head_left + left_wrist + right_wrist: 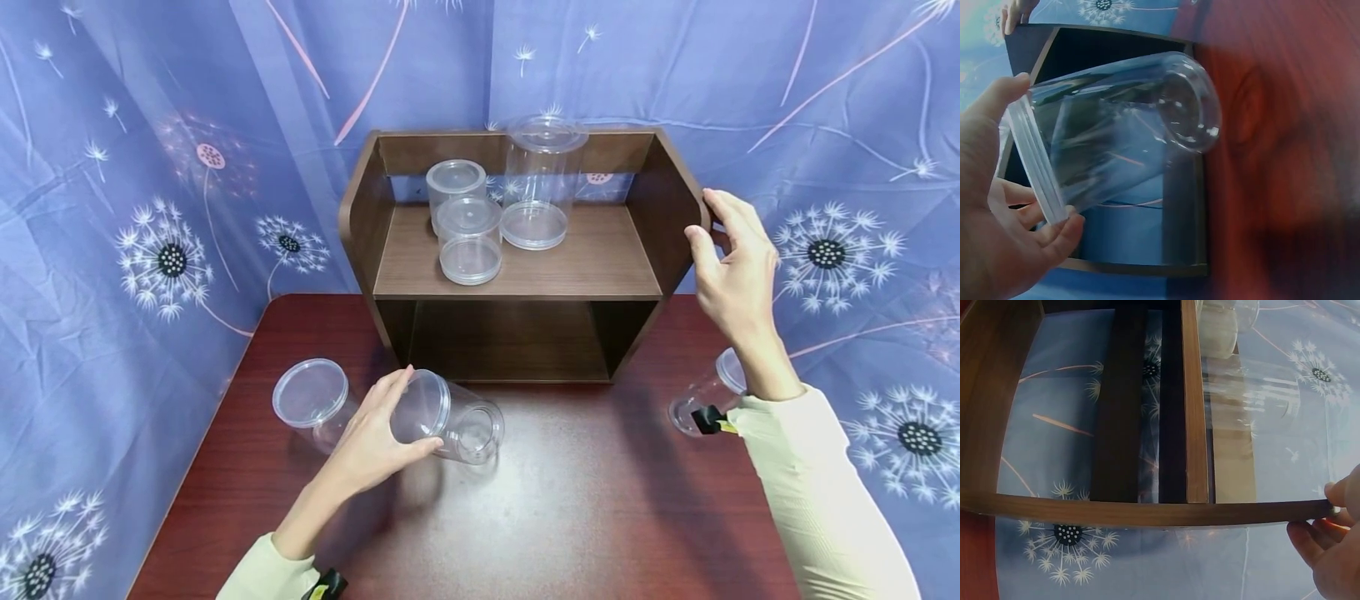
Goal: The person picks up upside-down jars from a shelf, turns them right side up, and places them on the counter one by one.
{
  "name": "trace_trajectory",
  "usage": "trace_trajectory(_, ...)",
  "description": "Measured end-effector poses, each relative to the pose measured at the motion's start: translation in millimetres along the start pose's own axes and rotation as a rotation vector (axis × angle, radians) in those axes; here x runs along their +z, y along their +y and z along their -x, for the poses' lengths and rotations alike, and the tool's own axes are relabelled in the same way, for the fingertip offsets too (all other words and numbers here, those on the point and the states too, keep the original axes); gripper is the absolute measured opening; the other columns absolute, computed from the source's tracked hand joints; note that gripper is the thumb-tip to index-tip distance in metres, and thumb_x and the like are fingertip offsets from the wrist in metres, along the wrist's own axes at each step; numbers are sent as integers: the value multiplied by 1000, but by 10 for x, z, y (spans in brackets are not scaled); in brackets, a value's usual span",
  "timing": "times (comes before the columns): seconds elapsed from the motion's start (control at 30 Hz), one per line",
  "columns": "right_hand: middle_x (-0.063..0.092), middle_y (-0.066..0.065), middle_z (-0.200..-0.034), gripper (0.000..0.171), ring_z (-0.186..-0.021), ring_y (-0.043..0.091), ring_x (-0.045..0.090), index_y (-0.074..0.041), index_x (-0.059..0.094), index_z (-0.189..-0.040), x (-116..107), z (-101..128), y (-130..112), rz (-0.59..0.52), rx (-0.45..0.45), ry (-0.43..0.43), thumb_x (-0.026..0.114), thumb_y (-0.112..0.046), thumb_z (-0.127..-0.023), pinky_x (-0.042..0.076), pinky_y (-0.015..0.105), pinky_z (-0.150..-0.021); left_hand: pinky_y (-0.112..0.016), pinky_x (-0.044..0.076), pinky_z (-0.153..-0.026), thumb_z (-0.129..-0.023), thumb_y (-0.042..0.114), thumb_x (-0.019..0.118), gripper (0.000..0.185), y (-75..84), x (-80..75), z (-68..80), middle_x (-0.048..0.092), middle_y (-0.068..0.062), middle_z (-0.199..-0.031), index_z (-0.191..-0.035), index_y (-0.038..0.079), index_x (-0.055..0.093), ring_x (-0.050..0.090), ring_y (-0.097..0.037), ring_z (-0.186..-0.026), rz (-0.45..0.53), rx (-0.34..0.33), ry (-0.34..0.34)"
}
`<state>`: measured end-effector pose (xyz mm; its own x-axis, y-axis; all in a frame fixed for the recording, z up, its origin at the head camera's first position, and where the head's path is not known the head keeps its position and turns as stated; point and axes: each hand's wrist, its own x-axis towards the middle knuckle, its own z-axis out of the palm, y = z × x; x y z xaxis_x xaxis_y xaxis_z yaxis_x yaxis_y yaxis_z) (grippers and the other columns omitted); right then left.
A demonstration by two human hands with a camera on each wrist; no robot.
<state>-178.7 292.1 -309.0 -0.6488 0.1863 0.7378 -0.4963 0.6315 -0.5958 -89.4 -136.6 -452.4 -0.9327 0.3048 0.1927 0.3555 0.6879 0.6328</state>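
the left hand (pixel 375 442) reaches forward low over the counter (pixel 585 517), fingers and thumb curled round the lidded end of a clear plastic jar (pixel 450 421) lying on its side. the right hand (pixel 735 267) is raised, wrist bent, thumb and fingers pinching the right side panel of the wooden shelf (pixel 517 267).

Left hand (pixel 372 444) extends forward, fingers and thumb curled in a grip. Right hand (pixel 733 265) is raised, thumb and fingers pinching an edge.
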Motion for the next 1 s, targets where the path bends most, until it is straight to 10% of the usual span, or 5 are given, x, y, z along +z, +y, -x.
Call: trace_trajectory(1.0,62,22,-134,40,-116,10,58,10,64,-133,-15,10,85,-35,-15,-11,61,14,-94,51,18,-96,-63,44,-102,-66,56,92,111,85,-195,-163,54,-20,-142,-152,0,47,53,-41,-125,-306,24,-37)
